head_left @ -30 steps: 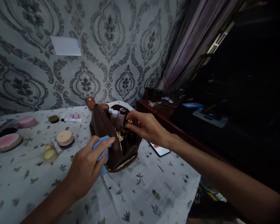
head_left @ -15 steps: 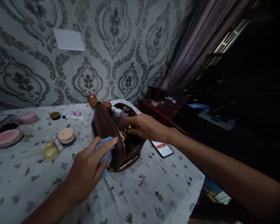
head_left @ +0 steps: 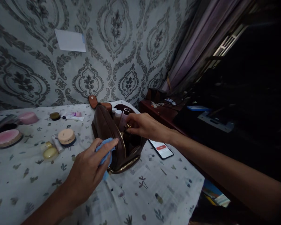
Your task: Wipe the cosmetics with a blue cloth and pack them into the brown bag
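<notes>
A brown leather toiletry bag [head_left: 107,128] stands open on the cloth-covered table [head_left: 142,193], with bottles [head_left: 118,115] standing upright inside it. My left hand [head_left: 89,170] presses a blue cloth [head_left: 104,154] against the bag's near side, fingers closed round the cloth. My right hand [head_left: 144,126] reaches into the bag's mouth and pinches a small gold-coloured item [head_left: 128,126] beside a pink bottle [head_left: 124,117]. The bag's gold zip runs along its front edge.
Round compacts and jars [head_left: 66,137] lie left of the bag, along with a pink dish [head_left: 5,138] and a small tube [head_left: 72,117]. A phone [head_left: 161,149] with a lit screen rests right of the bag. A dark wooden cabinet [head_left: 164,114] stands beyond the table's right edge.
My right hand has drawn slightly lower and nearer the bottles with the gold item. The left hand stays pressed on the bag with the cloth. The view shifted a little.
</notes>
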Motion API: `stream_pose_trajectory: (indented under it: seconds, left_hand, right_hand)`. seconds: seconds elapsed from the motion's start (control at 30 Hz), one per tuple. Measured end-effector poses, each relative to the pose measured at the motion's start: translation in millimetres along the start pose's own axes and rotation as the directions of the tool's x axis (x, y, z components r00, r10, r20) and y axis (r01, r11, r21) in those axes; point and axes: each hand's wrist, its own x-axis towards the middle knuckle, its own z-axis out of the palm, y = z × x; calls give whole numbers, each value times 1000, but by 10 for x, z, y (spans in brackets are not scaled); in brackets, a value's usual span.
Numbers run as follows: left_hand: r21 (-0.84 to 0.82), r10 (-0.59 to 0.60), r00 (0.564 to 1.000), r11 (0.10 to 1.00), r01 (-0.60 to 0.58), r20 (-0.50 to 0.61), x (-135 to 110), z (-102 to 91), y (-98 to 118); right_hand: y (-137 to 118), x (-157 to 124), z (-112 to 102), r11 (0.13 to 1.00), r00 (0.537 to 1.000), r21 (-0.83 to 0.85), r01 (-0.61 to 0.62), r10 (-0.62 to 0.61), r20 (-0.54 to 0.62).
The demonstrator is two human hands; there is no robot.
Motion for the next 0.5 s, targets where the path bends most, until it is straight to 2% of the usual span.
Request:
stream_pose_trajectory:
  seconds: [0.07,0.2,0.37,0.43,0.5]
  left_hand:
    - [6,3,1000,1000,-3,7,-13,5,-4]
    - [80,27,1000,996,-26,-13,24,-11,11]
    - [159,119,986,982,-101,-113,328,-72,164]
    - [184,160,985,972,-145,-69,470,-45,266]
    - [257,173,984,950,-177,38,572,37,373]
  right_hand:
    - [31,4,6,999,999,47,-21,23,-38]
    - [91,7,-4,999,999,44,-11,13,-42]
    - [111,-16,-39,998,998,-14,66,-66,-9]
    - [105,-22,-58,994,994,-37,101,-100,35]
    - [101,-20,-77,991,990,-46,126,-122,78]
